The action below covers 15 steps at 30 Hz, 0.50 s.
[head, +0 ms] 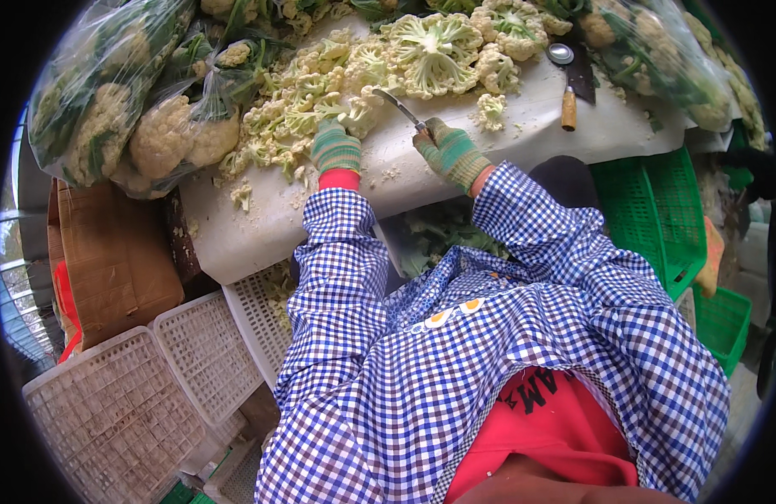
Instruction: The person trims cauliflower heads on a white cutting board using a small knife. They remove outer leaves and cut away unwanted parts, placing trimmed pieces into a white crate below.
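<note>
My left hand (336, 148), in a green and tan knitted glove, is at the near edge of a pile of cut cauliflower florets (318, 85); its fingertips touch a pale floret (357, 118), and whether they grip it is hard to see. In my right hand (449, 151), gloved alike, is a small knife with a curved blade (397, 106), its tip pointing up and left towards the florets. A large cut cauliflower head (435, 50) lies stem side up beyond the knife. One loose floret (490, 111) rests on the white table cover (419, 183) to the right.
A cleaver with a wooden handle (569, 110) and a round metal spoon-like tool (560, 54) lie at the right. Bagged cauliflowers (104, 120) flank the pile. White plastic crates (117, 403), a cardboard box (120, 258) and green crates (674, 208) stand around the table.
</note>
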Available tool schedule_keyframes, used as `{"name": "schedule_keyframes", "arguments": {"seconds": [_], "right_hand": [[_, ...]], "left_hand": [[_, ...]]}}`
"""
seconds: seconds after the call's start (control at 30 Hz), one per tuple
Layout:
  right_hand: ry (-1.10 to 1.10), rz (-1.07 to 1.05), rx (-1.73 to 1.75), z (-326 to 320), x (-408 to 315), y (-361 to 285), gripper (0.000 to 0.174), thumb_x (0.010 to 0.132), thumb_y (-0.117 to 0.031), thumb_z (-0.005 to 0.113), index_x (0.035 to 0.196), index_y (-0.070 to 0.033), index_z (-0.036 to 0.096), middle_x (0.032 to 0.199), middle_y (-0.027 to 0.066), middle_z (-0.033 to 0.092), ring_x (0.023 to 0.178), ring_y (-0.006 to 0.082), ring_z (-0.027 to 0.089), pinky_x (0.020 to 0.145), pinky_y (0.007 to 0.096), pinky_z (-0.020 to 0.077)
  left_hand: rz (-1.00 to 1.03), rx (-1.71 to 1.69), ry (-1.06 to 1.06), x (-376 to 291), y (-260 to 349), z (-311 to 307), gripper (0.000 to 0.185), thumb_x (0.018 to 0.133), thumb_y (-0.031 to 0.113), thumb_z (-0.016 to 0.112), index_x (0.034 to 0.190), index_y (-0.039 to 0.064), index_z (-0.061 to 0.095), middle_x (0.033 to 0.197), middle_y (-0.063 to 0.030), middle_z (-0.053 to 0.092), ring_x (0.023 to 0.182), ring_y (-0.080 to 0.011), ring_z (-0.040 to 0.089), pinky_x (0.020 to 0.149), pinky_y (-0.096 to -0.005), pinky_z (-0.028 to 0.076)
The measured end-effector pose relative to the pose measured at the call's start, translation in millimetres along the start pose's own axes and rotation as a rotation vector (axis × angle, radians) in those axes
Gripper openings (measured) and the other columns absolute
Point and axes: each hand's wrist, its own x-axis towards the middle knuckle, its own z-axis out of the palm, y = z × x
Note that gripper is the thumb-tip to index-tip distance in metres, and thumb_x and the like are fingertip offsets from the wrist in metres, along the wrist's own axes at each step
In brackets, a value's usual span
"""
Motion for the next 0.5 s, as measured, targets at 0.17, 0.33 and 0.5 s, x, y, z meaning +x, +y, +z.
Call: {"name": "schedule_keyframes", "arguments": {"seconds": [0.17, 0.33, 0.5], "right_hand": [[-0.165, -0.079, -0.137, 3, -2, -62, 0.039, 0.093, -0.037, 0.048, 0.104, -0.002, 0.058, 0.093, 0.023, 0.065, 0.089, 0.0384, 0.063, 0.079, 0.0457, 0.0481], [-0.216, -0.014, -0.242, 13, 6, -65, 0.035, 0.093, -0.033, 0.048, 0.102, -0.002, 0.059, 0.092, 0.0241, 0.065, 0.088, 0.0397, 0.063, 0.078, 0.0468, 0.0483], [-0.276, 0.081, -0.28, 31, 6, -47, 0.035, 0.093, -0.032, 0.048, 0.108, -0.001, 0.056, 0.095, 0.0251, 0.065, 0.092, 0.0399, 0.063, 0.081, 0.0467, 0.0482]], "left_hand": [[-0.039, 0.066, -0.043, -5, 10, -12, 0.033, 0.081, 0.032, 0.063, 0.105, 0.01, 0.068, 0.108, -0.0163, 0.063, 0.099, -0.0304, 0.064, 0.083, -0.04, 0.051], [-0.061, 0.106, -0.076, -9, 26, -22, 0.031, 0.081, 0.032, 0.063, 0.104, 0.011, 0.068, 0.105, -0.0134, 0.065, 0.095, -0.0303, 0.065, 0.082, -0.0396, 0.052], [-0.053, 0.153, -0.054, -11, 25, -19, 0.027, 0.08, 0.031, 0.063, 0.101, 0.013, 0.069, 0.103, -0.014, 0.065, 0.094, -0.0301, 0.065, 0.08, -0.0391, 0.052]]}}
